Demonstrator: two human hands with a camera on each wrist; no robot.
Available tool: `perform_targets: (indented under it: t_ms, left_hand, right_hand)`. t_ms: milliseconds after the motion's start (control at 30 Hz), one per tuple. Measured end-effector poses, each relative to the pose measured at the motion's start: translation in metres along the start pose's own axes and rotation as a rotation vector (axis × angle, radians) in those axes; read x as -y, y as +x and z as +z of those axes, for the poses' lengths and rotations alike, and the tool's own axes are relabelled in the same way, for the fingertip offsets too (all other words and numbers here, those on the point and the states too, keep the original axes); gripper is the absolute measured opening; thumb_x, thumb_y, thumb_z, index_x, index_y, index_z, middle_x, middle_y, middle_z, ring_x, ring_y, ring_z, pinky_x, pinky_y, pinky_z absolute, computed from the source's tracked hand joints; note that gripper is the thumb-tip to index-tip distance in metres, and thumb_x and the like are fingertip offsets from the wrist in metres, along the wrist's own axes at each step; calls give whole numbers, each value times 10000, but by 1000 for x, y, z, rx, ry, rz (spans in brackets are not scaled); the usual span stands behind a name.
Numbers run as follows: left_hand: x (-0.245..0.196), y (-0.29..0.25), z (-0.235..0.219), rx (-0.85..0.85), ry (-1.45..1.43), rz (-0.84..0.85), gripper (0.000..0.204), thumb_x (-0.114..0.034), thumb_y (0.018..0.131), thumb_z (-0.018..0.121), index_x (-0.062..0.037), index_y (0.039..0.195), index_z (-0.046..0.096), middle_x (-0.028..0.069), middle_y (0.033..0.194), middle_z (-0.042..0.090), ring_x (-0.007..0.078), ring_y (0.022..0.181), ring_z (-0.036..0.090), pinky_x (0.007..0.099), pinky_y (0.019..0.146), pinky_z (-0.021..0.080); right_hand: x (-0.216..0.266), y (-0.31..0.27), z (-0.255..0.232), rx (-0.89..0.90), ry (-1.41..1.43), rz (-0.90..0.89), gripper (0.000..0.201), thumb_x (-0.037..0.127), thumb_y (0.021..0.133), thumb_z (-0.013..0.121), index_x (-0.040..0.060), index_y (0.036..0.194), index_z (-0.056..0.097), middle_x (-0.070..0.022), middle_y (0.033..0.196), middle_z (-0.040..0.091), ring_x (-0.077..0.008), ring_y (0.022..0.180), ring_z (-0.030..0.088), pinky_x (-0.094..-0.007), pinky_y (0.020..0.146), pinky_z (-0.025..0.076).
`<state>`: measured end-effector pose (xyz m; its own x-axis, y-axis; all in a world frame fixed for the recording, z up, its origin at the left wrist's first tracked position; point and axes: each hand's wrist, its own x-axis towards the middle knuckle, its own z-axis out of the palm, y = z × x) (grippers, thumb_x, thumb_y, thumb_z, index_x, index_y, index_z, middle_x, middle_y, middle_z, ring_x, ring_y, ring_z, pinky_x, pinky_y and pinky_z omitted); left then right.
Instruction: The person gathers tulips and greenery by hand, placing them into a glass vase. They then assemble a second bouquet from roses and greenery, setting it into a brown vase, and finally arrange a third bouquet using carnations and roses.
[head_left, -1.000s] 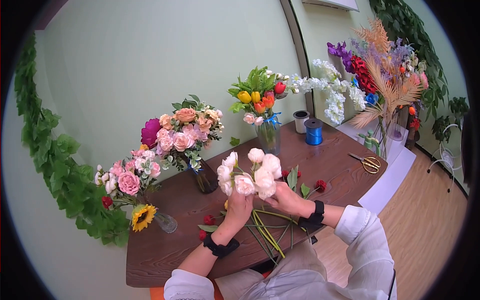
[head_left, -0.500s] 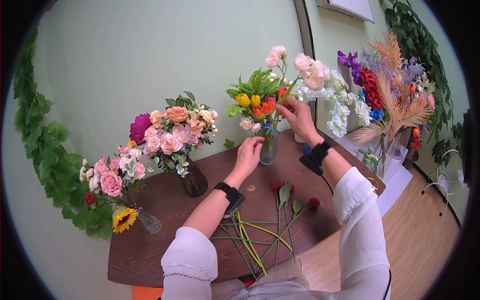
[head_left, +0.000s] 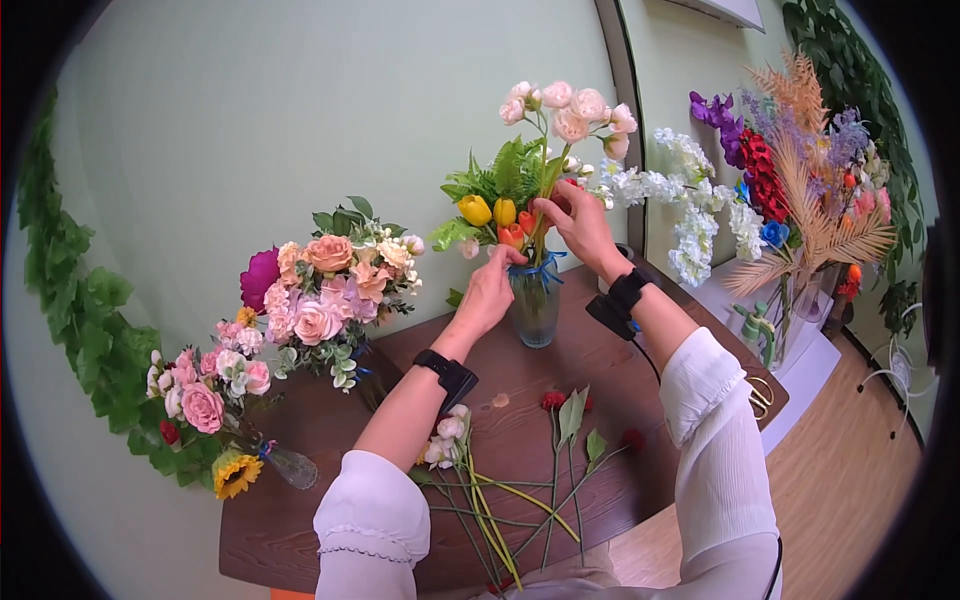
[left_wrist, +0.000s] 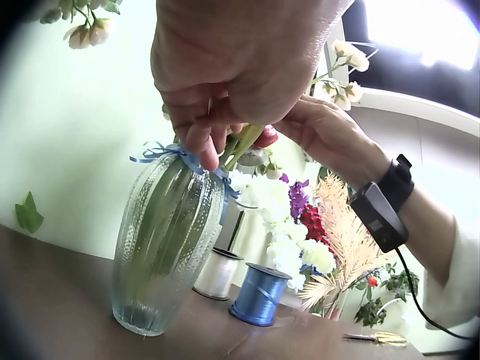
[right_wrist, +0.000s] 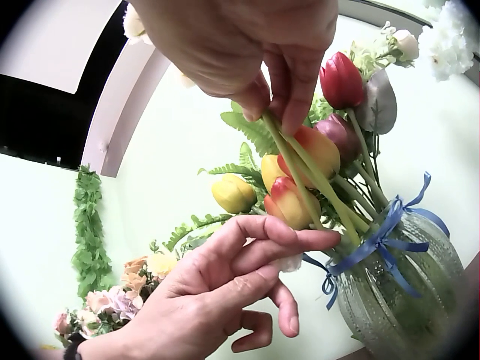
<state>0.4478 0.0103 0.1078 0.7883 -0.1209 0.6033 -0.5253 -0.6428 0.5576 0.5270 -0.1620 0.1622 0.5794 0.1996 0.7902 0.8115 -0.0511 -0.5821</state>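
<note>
My right hand [head_left: 585, 228] pinches the green stems [right_wrist: 300, 176] of pale pink peony-like flowers [head_left: 572, 112] between thumb and fingers. Their blooms stand high above the vase, and the stems run down to its mouth. At the neck of the ribbed glass vase [head_left: 537, 318], my left hand [head_left: 487, 293] has its fingers loosely extended, the index fingertip right at the stems. Yellow and red-orange tulips [right_wrist: 296, 202] and fern leaves fill the vase around them. A blue ribbon [right_wrist: 386, 244] is tied about the neck.
On the near table lie more pale blooms [head_left: 447, 437], long bare stems and red flowers [head_left: 552, 400]. Two flower arrangements stand left, one with peach roses [head_left: 330, 253]. Behind the vase are blue [left_wrist: 260, 294] and white ribbon spools [left_wrist: 217, 274]; gold-handled scissors [left_wrist: 386, 338] lie right.
Both hands have gone from above the near table to the vase. The right hand has brought the pale pink flowers over it; the left hand has risen to the vase's neck.
</note>
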Motion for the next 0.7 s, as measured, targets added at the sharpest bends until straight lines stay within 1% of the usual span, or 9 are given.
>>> perform_targets:
  t_ms: [33, 167, 267, 300, 367, 433, 500, 567, 700]
  left_hand:
    - [4, 0, 0, -15, 23, 35, 206, 32, 928, 330, -27, 1098, 431, 132, 1099, 613, 143, 588, 551, 298, 617, 490]
    - [6, -6, 1, -4, 55, -18, 202, 28, 925, 347, -30, 1099, 430, 132, 1105, 614, 156, 617, 567, 307, 634, 494]
    - [10, -10, 3, -20, 95, 18, 186, 17, 923, 377, -33, 1092, 436, 124, 1108, 613, 171, 648, 582, 316, 657, 498]
    - [12, -10, 5, -61, 122, 55, 183, 12, 920, 392, -34, 1091, 440, 119, 1108, 612, 174, 658, 586, 317, 666, 499]
    - [16, -12, 8, -98, 143, 87, 180, 7, 918, 408, -34, 1089, 445, 114, 1107, 611, 176, 668, 591, 318, 674, 500]
    - [11, -14, 9, -98, 60, 7, 185, 5, 919, 423, -32, 1097, 452, 105, 1098, 609, 174, 675, 597, 318, 673, 501]
    - [9, -15, 10, -108, 63, 3, 193, 0, 921, 433, -33, 1109, 457, 104, 1099, 609, 172, 679, 602, 313, 670, 501]
    - [9, -14, 10, -121, 70, 1, 202, -5, 923, 442, -33, 1121, 462, 103, 1101, 610, 169, 683, 606, 308, 667, 502]
    - [5, -11, 14, -124, 21, 10, 268, -5, 918, 469, -30, 1185, 467, 108, 1133, 608, 168, 681, 622, 297, 652, 510]
  right_hand:
    - [0, 0, 0, -10, 20, -9, 185, 158, 861, 642, -22, 863, 601, -107, 669, 626, -174, 582, 588, -310, 559, 455]
    - [-15, -1, 3, -64, 69, -28, 198, 153, 875, 638, -26, 822, 572, -90, 648, 598, -137, 584, 537, -287, 575, 447]
    - [-21, -9, 4, -101, 98, -55, 205, 148, 887, 638, -22, 815, 550, -80, 670, 591, -115, 611, 509, -274, 594, 443]
    - [-18, -12, 4, -100, 96, -51, 205, 148, 887, 638, -22, 815, 550, -80, 670, 591, -115, 611, 509, -274, 594, 443]
    - [-10, -17, 3, -102, 147, -61, 186, 141, 895, 636, -19, 843, 555, -82, 717, 612, -106, 641, 524, -271, 599, 442]
    - [-13, -17, 3, -99, 142, -68, 171, 135, 897, 631, -17, 861, 559, -82, 731, 620, -109, 653, 541, -268, 606, 448]
    - [-12, -19, 3, -91, 139, -78, 158, 129, 899, 625, -15, 879, 564, -82, 745, 628, -112, 665, 558, -264, 614, 454]
    - [-6, -22, 3, -66, 136, -65, 139, 116, 901, 616, -14, 908, 568, -94, 771, 640, -132, 699, 601, -278, 638, 482]
    - [-11, -27, 8, -37, 62, -70, 133, 107, 896, 614, -14, 933, 571, -117, 793, 642, -175, 719, 634, -302, 657, 506]
